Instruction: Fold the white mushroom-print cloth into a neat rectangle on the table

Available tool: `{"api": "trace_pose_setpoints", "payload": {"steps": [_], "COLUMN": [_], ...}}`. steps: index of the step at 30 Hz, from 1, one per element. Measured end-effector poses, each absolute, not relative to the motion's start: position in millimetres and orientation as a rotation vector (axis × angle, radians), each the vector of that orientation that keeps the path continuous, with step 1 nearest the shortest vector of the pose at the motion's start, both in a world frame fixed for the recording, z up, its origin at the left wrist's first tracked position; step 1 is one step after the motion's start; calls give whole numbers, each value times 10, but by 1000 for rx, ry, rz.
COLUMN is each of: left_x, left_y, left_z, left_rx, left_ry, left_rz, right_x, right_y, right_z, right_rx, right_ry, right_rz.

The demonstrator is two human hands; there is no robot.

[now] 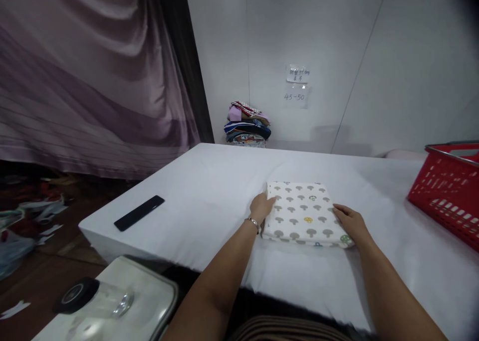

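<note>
A folded white cloth [299, 214] printed with grey, yellow and green mushrooms lies flat on the table in front of me. My left hand [261, 209], with a bracelet at the wrist, grips its left edge, thumb on top and the other fingers hidden at the side. At the opposite edge, my right hand [352, 224] is closed on the cloth near its front right corner. Both hands rest low, close to the tabletop.
The table [209, 191] has a white cover. A dark flat phone-like slab [139, 213] lies at its left, and a red basket [449, 191] stands at the right. Folded clothes [247, 124] are stacked behind. A clear bottle [99, 298] lies on a pale surface, lower left.
</note>
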State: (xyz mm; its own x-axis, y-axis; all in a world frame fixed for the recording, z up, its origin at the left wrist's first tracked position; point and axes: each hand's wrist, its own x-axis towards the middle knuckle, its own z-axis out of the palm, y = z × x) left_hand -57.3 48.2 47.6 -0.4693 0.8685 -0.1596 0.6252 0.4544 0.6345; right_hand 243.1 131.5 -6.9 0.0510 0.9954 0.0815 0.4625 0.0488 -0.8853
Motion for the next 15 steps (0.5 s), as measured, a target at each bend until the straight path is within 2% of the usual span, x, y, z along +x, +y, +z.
{"api": "trace_pose_setpoints", "payload": {"steps": [15], "left_x": [-627], "left_y": [685], "left_z": [537], "left_rx": [1234], "left_ry": [2277], "left_rz": [663], "right_x": [2412], "right_y": [1308], "right_z": [-68], "right_rx": [-1480], "right_ry": [-1553], "right_rz": [839]}}
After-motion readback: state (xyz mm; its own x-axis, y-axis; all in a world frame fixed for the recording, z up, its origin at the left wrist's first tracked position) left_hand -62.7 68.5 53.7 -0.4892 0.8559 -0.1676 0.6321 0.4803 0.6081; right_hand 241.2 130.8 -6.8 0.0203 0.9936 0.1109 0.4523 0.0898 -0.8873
